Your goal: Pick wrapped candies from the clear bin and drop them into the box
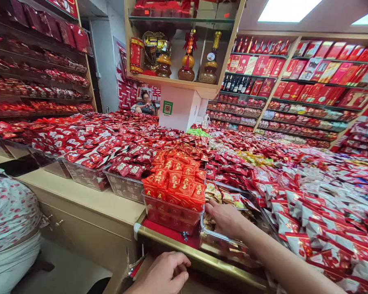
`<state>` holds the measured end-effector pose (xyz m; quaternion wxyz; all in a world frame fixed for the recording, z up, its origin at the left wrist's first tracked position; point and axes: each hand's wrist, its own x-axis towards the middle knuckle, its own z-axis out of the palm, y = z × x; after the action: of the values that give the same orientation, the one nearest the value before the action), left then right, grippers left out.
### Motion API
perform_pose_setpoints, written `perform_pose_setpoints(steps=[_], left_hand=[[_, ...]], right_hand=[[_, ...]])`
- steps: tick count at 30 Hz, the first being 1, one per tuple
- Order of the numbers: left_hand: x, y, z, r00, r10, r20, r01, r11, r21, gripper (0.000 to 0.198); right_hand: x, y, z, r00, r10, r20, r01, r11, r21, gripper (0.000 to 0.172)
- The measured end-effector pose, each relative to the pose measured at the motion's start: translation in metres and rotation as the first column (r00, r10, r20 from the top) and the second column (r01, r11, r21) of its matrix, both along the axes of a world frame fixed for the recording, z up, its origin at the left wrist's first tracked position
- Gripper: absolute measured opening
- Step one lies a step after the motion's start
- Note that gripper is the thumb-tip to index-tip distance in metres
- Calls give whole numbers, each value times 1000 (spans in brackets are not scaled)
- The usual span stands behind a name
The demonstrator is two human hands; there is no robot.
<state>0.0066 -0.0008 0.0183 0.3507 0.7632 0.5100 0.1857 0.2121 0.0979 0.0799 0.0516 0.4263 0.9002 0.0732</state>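
Note:
My right hand (225, 218) reaches over a clear plastic bin (230, 245) of gold-wrapped packets (237, 199). Its fingers bend down at the bin's left side, by the neighbouring bin; the fingertips are partly hidden, so any hold is unclear. That neighbouring clear bin (171, 214) is heaped with bright red packets (174, 179) printed in gold characters and stands on a red strip of the counter. Lower down, my left hand (165, 272) hovers palm inward, with loosely bent fingers and the thumb apart. Nothing shows in it. Below it is a brown cardboard-like surface, partly hidden.
More clear bins (90, 175) of red packets line the counter (88, 200). White-and-red packets (313, 228) spread to the right. A person in patterned clothing (10, 220) is at the left; another person (145, 107) sits at the back. A display cabinet (184, 83) hangs above.

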Motion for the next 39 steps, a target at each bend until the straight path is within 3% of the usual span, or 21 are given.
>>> perform_pose_setpoints(steps=[8, 17, 22, 26, 30, 36, 39], left_hand=[[1, 0, 0, 999, -34, 6, 34, 999, -10, 24], [2, 0, 1, 999, -46, -12, 46, 999, -4, 24], [2, 0, 0, 999, -43, -20, 43, 999, -5, 24], [2, 0, -1, 998, -52, -21, 52, 999, -8, 25], [2, 2, -4, 999, -50, -17, 50, 999, -20, 24], [1, 1, -6, 999, -49, -17, 49, 999, -15, 23], [1, 1, -6, 999, -48, -19, 48, 999, -16, 23]], right_hand=[[3, 0, -1, 999, -36, -8, 36, 999, 31, 30], [11, 8, -5, 995, -34, -96, 30, 999, -41, 46], [15, 4, 5, 993, -37, -116, 27, 996, -87, 50], [23, -1, 17, 990, -90, -108, 81, 994, -79, 38], [34, -5, 15, 979, -186, 87, 199, 965, -172, 21], [41, -8, 0, 971, -222, 83, 234, 958, -167, 43], [39, -8, 0, 966, -243, 92, 255, 956, -147, 42]])
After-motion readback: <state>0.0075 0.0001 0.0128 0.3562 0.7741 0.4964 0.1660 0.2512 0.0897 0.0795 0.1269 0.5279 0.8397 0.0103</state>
